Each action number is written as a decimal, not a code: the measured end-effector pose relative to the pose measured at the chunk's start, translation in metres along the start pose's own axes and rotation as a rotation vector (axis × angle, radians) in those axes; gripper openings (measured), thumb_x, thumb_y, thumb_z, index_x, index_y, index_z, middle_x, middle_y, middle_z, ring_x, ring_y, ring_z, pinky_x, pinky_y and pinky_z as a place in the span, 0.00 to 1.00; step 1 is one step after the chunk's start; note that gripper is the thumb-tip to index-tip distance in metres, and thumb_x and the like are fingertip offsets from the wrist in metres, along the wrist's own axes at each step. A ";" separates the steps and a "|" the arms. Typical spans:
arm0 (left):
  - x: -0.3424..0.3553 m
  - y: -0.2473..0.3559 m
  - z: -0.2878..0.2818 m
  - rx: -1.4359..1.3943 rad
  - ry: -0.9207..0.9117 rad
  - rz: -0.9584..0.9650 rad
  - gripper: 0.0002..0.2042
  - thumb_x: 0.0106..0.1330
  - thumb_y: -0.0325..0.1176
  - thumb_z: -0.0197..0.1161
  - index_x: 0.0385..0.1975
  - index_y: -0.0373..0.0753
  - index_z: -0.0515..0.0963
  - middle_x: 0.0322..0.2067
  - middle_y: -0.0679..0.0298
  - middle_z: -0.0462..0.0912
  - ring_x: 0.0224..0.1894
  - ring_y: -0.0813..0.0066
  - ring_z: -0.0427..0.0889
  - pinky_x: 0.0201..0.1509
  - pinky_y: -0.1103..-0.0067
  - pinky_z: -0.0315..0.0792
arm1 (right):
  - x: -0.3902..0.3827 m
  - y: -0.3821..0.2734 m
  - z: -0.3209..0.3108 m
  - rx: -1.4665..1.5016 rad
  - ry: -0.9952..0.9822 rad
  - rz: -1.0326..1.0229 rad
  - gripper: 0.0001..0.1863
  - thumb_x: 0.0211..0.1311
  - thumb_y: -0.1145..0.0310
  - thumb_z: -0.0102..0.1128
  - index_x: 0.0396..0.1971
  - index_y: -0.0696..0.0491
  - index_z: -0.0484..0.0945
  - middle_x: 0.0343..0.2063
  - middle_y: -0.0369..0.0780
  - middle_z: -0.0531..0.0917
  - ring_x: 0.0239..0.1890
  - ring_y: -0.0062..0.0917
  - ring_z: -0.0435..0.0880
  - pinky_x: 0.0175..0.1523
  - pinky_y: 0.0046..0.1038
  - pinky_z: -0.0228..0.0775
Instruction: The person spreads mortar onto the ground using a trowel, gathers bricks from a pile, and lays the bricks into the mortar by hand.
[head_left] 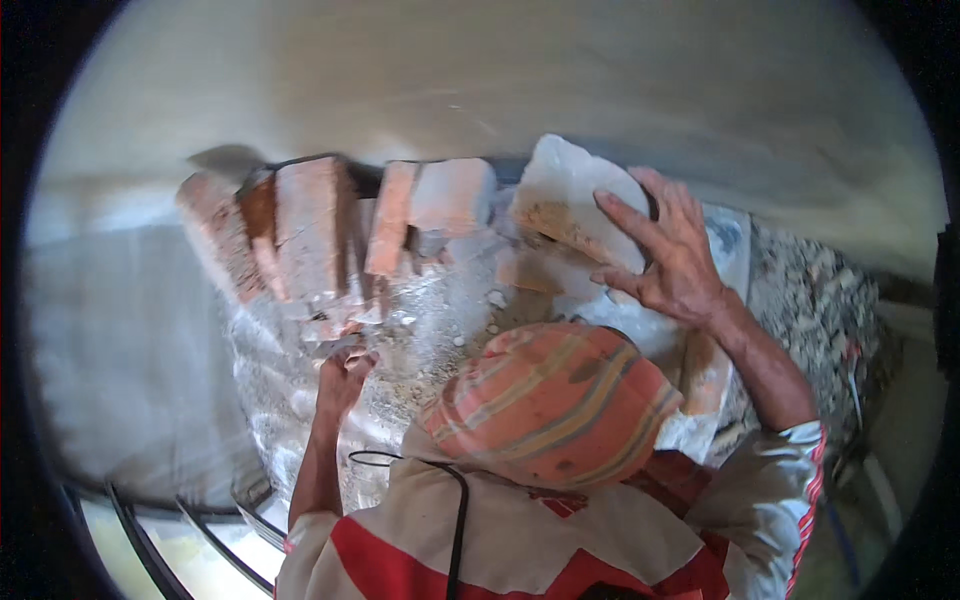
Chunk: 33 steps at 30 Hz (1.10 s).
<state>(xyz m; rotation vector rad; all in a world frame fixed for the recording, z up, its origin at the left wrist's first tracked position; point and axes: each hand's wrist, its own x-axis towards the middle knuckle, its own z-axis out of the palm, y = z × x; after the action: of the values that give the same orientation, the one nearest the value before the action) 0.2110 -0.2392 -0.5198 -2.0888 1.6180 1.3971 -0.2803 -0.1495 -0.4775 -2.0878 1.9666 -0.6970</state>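
Observation:
My right hand grips a pale, dusty broken brick with orange along its lower edge, fingers spread over its top and right side. My left hand is curled low among debris around something small and greyish that I cannot make out. Above it stands a row of dusty orange bricks, some leaning, beside a pale-topped brick. Broken bits and powder lie between my hands. An orange striped cap and red-and-white shirted shoulders fill the lower middle, hiding part of the pile.
A grey plastered wall runs behind the bricks. Loose rubble lies at the right, with a pale pipe below it. A grey surface is at the left, with dark metal bars at the lower left. A black cable hangs over the shirt.

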 end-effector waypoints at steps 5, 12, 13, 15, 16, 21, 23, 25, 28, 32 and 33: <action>-0.030 0.091 0.037 -0.212 0.107 0.491 0.20 0.61 0.35 0.67 0.51 0.33 0.75 0.55 0.55 0.75 0.56 0.64 0.74 0.55 0.71 0.69 | -0.027 0.018 -0.056 -0.001 -0.040 0.084 0.45 0.37 0.56 0.79 0.61 0.42 0.70 0.58 0.50 0.66 0.58 0.46 0.66 0.61 0.45 0.58; -0.050 0.154 0.043 0.339 0.684 1.051 0.25 0.61 0.28 0.64 0.59 0.33 0.69 0.61 0.48 0.68 0.62 0.55 0.69 0.60 0.68 0.69 | -0.108 0.048 -0.068 0.200 0.101 0.479 0.43 0.42 0.56 0.78 0.61 0.51 0.70 0.58 0.51 0.68 0.62 0.41 0.66 0.66 0.40 0.59; -0.034 0.157 0.043 0.448 0.705 1.050 0.26 0.61 0.28 0.65 0.60 0.34 0.68 0.62 0.48 0.66 0.63 0.54 0.68 0.61 0.65 0.68 | -0.127 0.053 -0.063 0.313 0.204 0.602 0.43 0.43 0.57 0.78 0.61 0.54 0.69 0.57 0.51 0.69 0.61 0.40 0.68 0.65 0.39 0.61; -0.016 0.165 0.047 0.545 0.670 0.977 0.29 0.59 0.29 0.66 0.62 0.36 0.66 0.61 0.47 0.67 0.62 0.51 0.68 0.62 0.65 0.67 | -0.145 0.053 -0.054 0.442 0.285 0.786 0.43 0.44 0.59 0.76 0.61 0.58 0.67 0.56 0.51 0.72 0.58 0.38 0.71 0.63 0.37 0.64; -0.006 0.164 0.051 0.566 0.656 0.929 0.30 0.58 0.29 0.67 0.62 0.37 0.65 0.59 0.46 0.68 0.61 0.49 0.68 0.62 0.65 0.67 | -0.148 0.051 -0.053 0.437 0.265 0.853 0.43 0.44 0.61 0.75 0.61 0.60 0.67 0.56 0.51 0.73 0.57 0.37 0.73 0.62 0.37 0.65; 0.020 0.161 0.054 0.666 0.667 0.768 0.32 0.58 0.30 0.65 0.64 0.37 0.62 0.55 0.46 0.71 0.57 0.47 0.71 0.58 0.64 0.70 | -0.156 0.054 -0.035 0.674 0.263 0.865 0.43 0.44 0.64 0.74 0.61 0.61 0.66 0.55 0.50 0.73 0.56 0.36 0.74 0.62 0.36 0.66; 0.023 0.165 0.054 0.655 0.650 0.713 0.33 0.58 0.30 0.64 0.65 0.37 0.59 0.54 0.47 0.72 0.58 0.48 0.71 0.59 0.64 0.70 | -0.160 0.058 -0.029 0.684 0.247 0.866 0.42 0.44 0.64 0.74 0.62 0.61 0.65 0.55 0.50 0.73 0.57 0.36 0.73 0.62 0.35 0.65; 0.025 0.168 0.052 0.673 0.621 0.675 0.32 0.57 0.27 0.62 0.64 0.36 0.62 0.54 0.46 0.73 0.56 0.48 0.73 0.57 0.65 0.71 | -0.167 0.064 -0.019 0.648 0.216 0.823 0.42 0.46 0.65 0.73 0.62 0.61 0.65 0.55 0.50 0.74 0.58 0.35 0.72 0.63 0.34 0.64; 0.027 0.170 0.049 0.349 0.627 0.833 0.28 0.58 0.27 0.60 0.62 0.35 0.66 0.56 0.48 0.74 0.56 0.54 0.76 0.60 0.69 0.69 | -0.163 0.061 -0.025 0.669 0.137 0.871 0.43 0.46 0.63 0.73 0.62 0.61 0.64 0.54 0.49 0.75 0.56 0.35 0.74 0.62 0.33 0.64; 0.006 0.177 0.042 0.015 0.520 0.810 0.27 0.57 0.21 0.55 0.61 0.30 0.66 0.58 0.48 0.73 0.57 0.58 0.75 0.60 0.71 0.69 | -0.169 0.057 -0.021 0.991 0.133 0.996 0.40 0.52 0.60 0.69 0.63 0.61 0.63 0.53 0.48 0.76 0.55 0.33 0.75 0.60 0.32 0.66; 0.002 0.178 0.039 -0.013 0.514 0.794 0.27 0.57 0.21 0.55 0.61 0.28 0.66 0.58 0.49 0.72 0.57 0.60 0.74 0.60 0.71 0.69 | -0.171 0.057 -0.017 1.251 0.163 1.018 0.39 0.56 0.58 0.66 0.64 0.60 0.62 0.53 0.47 0.76 0.55 0.32 0.75 0.59 0.32 0.67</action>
<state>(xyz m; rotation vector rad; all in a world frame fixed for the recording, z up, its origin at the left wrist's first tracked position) 0.0426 -0.2887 -0.4720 -1.9924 2.8700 1.0340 -0.3403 0.0153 -0.5227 -0.2718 1.5667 -1.2983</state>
